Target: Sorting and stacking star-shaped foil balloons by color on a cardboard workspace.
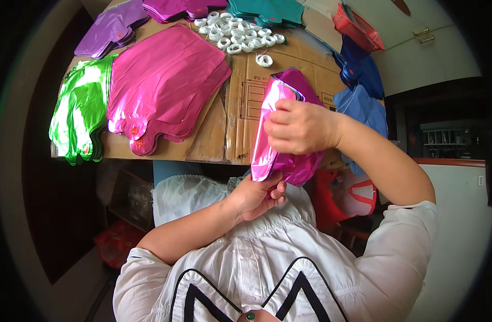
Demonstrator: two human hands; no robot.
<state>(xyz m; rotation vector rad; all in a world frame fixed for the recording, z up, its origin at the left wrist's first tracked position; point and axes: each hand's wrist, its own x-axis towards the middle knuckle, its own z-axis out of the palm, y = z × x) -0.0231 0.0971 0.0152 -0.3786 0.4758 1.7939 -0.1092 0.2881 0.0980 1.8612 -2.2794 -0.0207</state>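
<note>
A folded bundle of shiny magenta foil balloons (pixel 264 145) stands tilted at the table's front edge, partly over my lap. My left hand (pixel 256 198) grips its lower end from beneath, fingers curled round it. Higher up, my right hand (pixel 299 129) is closed on the bundle's right side, its fingers bent over the foil. How many layers are folded together I cannot tell. Left of the bundle lies a stack of flat pink foil balloons (pixel 165 80), with a stack of green foil balloons (pixel 82 104) beside it.
Brown cardboard (pixel 238 102) covers the table. Small white ribbon rolls (pixel 238 32) are heaped at the back. Purple (pixel 109 29), teal (pixel 267 11) and blue (pixel 364 67) foil stacks lie round the edges. A red basket (pixel 358 27) is at the far right, a red bag (pixel 331 198) below the table.
</note>
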